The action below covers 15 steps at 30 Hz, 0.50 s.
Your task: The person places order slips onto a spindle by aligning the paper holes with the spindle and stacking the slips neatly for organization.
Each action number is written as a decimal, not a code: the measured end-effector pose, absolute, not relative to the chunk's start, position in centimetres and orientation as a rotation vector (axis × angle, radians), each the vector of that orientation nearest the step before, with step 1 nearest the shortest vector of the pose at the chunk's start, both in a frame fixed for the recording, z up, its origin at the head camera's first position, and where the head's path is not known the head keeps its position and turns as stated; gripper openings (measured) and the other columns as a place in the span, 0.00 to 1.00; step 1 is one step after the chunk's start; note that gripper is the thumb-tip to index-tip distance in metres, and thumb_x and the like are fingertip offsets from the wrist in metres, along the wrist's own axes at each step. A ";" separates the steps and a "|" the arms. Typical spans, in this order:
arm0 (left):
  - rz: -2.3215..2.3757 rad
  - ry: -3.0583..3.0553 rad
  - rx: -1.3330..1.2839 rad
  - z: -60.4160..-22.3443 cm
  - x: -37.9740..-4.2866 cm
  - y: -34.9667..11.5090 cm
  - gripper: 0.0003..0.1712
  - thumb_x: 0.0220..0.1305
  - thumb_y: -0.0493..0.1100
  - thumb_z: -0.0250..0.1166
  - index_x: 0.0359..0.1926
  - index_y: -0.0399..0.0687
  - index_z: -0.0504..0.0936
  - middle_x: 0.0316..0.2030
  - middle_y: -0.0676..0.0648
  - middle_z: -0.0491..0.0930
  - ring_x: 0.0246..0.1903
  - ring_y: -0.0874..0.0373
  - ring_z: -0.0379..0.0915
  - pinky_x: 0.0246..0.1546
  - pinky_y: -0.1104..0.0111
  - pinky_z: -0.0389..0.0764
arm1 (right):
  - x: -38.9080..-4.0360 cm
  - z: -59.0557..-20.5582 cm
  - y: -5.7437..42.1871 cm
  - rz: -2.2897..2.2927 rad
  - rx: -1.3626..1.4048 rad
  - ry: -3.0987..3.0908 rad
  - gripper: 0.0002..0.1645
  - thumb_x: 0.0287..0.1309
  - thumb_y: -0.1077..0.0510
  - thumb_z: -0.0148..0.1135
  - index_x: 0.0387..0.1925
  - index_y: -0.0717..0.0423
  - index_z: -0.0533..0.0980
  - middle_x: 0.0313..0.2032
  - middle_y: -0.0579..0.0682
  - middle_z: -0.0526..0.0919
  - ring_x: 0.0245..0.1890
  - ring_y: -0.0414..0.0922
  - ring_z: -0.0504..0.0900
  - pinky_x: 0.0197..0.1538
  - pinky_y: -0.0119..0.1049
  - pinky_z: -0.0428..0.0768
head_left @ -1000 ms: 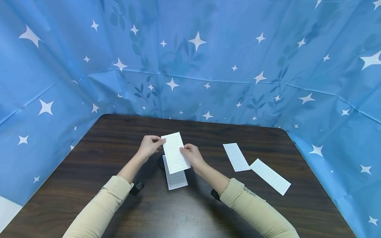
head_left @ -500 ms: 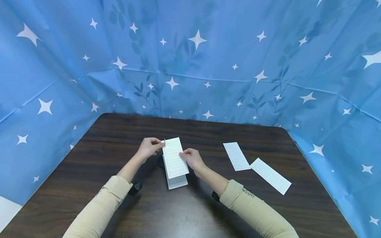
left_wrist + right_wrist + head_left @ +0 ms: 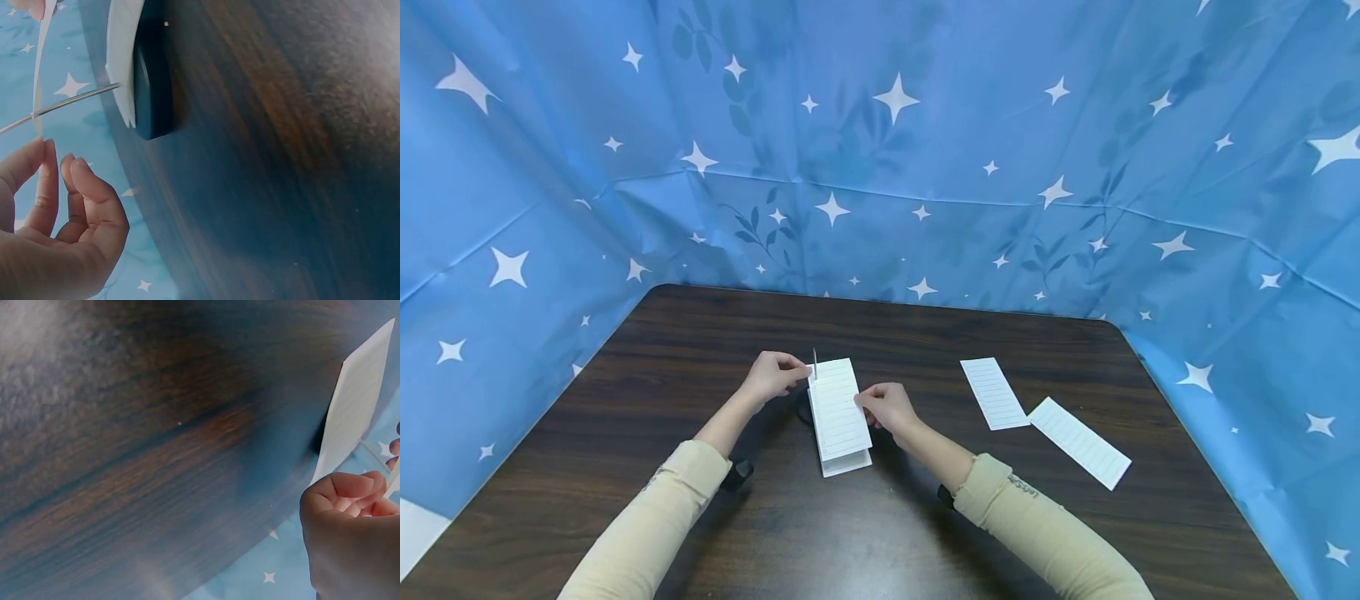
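Observation:
In the head view, my left hand (image 3: 771,375) pinches the upper left edge of a lined white paper slip (image 3: 840,408). My right hand (image 3: 889,406) pinches its right edge between thumb and fingers. A thin metal spike (image 3: 815,363) stands up through the slip near its top left corner, with its tip above the paper. The left wrist view shows the spike (image 3: 78,99) passing through the held slip (image 3: 39,75). Lower on the spike, other paper (image 3: 122,53) lies against a round black base (image 3: 153,94), apart from the held slip.
Two lined slips lie on the dark wooden table (image 3: 715,533) to the right: a nearer one (image 3: 1081,443) and a farther one (image 3: 996,393), their corners close together. A blue curtain with white stars (image 3: 880,150) hangs behind the table.
Both hands have lowered the held slip towards the paper beneath it. The spike, hidden a second ago, now sticks up through the slip and shows more of its length.

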State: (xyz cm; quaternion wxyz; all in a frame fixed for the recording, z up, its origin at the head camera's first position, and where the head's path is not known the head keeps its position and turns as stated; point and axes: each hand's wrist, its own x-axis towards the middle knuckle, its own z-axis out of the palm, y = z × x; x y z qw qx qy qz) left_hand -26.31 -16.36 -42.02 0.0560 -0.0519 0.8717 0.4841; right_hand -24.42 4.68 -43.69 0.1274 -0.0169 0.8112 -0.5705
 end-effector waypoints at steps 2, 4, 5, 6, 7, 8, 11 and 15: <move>1.443 2.661 -0.150 -42.3 -26.4 -16.4 0.15 0.62 0.43 0.62 0.42 0.34 0.82 0.41 0.38 0.78 0.36 0.51 0.77 0.37 0.63 0.82 | -24.4 -43.9 4.7 -1.640 -0.053 2.374 0.11 0.59 0.61 0.58 0.33 0.68 0.79 0.17 0.45 0.73 0.18 0.39 0.72 0.23 0.27 0.69; 1.432 2.672 -0.155 -42.6 -26.4 -16.4 0.14 0.62 0.43 0.63 0.41 0.35 0.82 0.39 0.39 0.79 0.35 0.53 0.77 0.35 0.64 0.81 | -24.5 -44.1 4.7 -1.624 -0.056 2.389 0.11 0.59 0.61 0.59 0.32 0.68 0.79 0.17 0.44 0.73 0.17 0.38 0.71 0.23 0.27 0.69; 1.425 2.679 -0.146 -42.7 -26.4 -16.4 0.13 0.61 0.42 0.63 0.40 0.35 0.82 0.38 0.40 0.79 0.34 0.53 0.76 0.34 0.64 0.81 | -24.5 -44.2 4.7 -1.620 -0.058 2.394 0.11 0.59 0.61 0.59 0.32 0.68 0.79 0.17 0.45 0.73 0.16 0.38 0.71 0.22 0.28 0.69; 1.419 2.686 -0.135 -42.8 -26.4 -16.5 0.13 0.61 0.42 0.63 0.40 0.35 0.82 0.37 0.40 0.79 0.33 0.54 0.76 0.33 0.65 0.81 | -24.5 -44.3 4.7 -1.614 -0.064 2.402 0.11 0.59 0.61 0.59 0.32 0.68 0.79 0.17 0.45 0.74 0.16 0.38 0.71 0.22 0.28 0.69; 1.415 2.690 -0.127 -42.9 -26.5 -16.5 0.13 0.61 0.42 0.63 0.40 0.35 0.82 0.36 0.40 0.79 0.32 0.54 0.75 0.32 0.65 0.80 | -24.4 -44.4 4.6 -1.607 -0.066 2.412 0.11 0.59 0.61 0.59 0.31 0.68 0.79 0.18 0.46 0.74 0.16 0.38 0.71 0.22 0.28 0.69; 1.410 2.695 -0.119 -43.0 -26.5 -16.5 0.12 0.61 0.42 0.63 0.39 0.35 0.82 0.35 0.41 0.79 0.31 0.55 0.75 0.30 0.66 0.79 | -24.4 -44.5 4.6 -1.600 -0.066 2.421 0.11 0.58 0.61 0.59 0.31 0.68 0.79 0.18 0.46 0.74 0.16 0.38 0.71 0.22 0.28 0.69; 1.396 2.698 -0.091 -43.3 -26.5 -16.5 0.12 0.61 0.41 0.63 0.38 0.34 0.83 0.32 0.43 0.77 0.29 0.57 0.72 0.28 0.68 0.77 | -24.3 -44.8 4.5 -1.571 -0.079 2.468 0.10 0.58 0.61 0.60 0.30 0.68 0.79 0.18 0.49 0.76 0.15 0.39 0.71 0.21 0.28 0.70; 1.352 2.716 -0.078 -43.7 -26.5 -16.5 0.11 0.61 0.41 0.63 0.37 0.35 0.83 0.27 0.45 0.76 0.26 0.58 0.70 0.25 0.70 0.75 | -24.4 -45.2 4.4 -1.512 -0.121 2.539 0.09 0.57 0.62 0.60 0.28 0.67 0.79 0.18 0.52 0.78 0.15 0.38 0.70 0.20 0.28 0.70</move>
